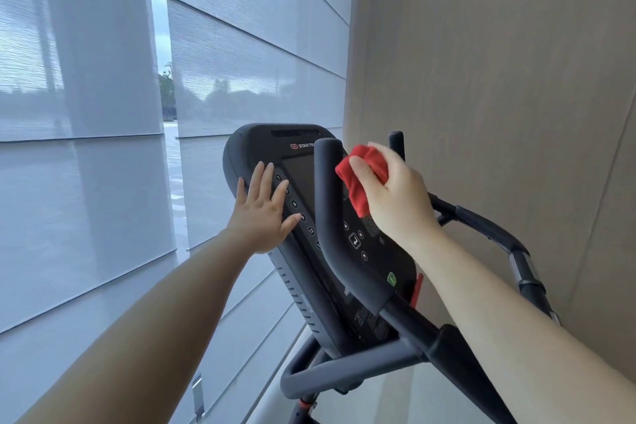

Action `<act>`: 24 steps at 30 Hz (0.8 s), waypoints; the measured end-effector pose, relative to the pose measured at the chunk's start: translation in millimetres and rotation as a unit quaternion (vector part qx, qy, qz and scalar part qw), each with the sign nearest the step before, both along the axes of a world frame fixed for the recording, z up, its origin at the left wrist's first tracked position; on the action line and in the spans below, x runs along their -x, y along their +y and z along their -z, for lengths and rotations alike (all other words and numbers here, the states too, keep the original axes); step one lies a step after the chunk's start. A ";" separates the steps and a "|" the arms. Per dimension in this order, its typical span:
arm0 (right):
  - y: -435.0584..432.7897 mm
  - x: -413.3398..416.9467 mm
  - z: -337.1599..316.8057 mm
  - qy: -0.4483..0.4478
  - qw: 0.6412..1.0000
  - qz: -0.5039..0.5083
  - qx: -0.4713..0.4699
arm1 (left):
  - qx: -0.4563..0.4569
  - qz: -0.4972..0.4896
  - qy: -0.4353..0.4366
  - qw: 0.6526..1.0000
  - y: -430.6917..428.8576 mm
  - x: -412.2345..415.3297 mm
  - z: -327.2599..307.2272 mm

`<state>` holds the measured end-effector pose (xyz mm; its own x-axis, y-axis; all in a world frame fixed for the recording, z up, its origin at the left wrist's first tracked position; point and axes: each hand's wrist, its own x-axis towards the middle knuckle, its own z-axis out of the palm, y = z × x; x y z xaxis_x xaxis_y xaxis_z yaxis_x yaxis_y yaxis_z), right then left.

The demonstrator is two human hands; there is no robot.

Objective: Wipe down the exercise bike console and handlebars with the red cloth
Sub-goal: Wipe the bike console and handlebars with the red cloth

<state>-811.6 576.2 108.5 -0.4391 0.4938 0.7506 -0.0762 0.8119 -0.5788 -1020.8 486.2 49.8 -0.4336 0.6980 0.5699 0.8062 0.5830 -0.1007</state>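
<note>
The black exercise bike console [303,182] tilts toward me at the centre, with a dark screen and rows of round buttons. My left hand [265,210] lies flat with straight fingers on the console's left edge and buttons. My right hand [395,196] grips the bunched red cloth [361,175] and holds it against the console's right side, just right of the upright black handlebar horn [327,217]. The right handlebar [488,227] curves away behind my right wrist. My right hand hides part of the console's right half.
A window with sheer grey roller blinds [86,113] fills the left and back. A beige wall panel [499,62] stands close on the right, just behind the right handlebar. The bike's grey frame tubes [344,372] run below the console.
</note>
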 end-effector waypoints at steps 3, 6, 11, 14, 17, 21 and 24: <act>-10.6 23.3 -3.5 0.015 0.999 -0.031 -0.039 | -0.001 0.003 -0.002 1.000 -0.2 0.0 0.3; -14.3 34.5 12.5 -0.015 0.997 -0.022 -0.068 | 0.002 0.002 0.005 1.000 0.5 1.7 1.0; -9.4 31.3 18.4 -0.045 0.995 -0.005 -0.093 | 0.003 0.008 -0.007 1.000 0.6 2.1 0.7; -10.6 25.3 25.6 -0.059 0.994 -0.013 -0.096 | 0.008 0.000 -0.008 1.000 0.6 1.1 0.4; -9.0 14.0 43.9 -0.098 0.991 -0.043 -0.075 | 0.017 -0.008 -0.013 1.000 -0.1 -0.4 -1.4; 10.2 -10.4 55.2 -0.186 0.979 -0.064 -0.047 | 0.020 -0.016 -0.015 1.000 0.3 -2.4 -2.1; 15.4 -16.7 52.2 -0.206 0.975 -0.068 -0.044 | 0.015 -0.017 -0.015 1.000 1.0 -1.9 -1.3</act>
<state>-794.9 591.7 56.3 -0.7686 0.3520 0.5341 0.0380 0.8586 -0.5112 -1019.0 487.2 51.1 -0.4737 0.6996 0.5349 0.7890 0.6070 -0.0953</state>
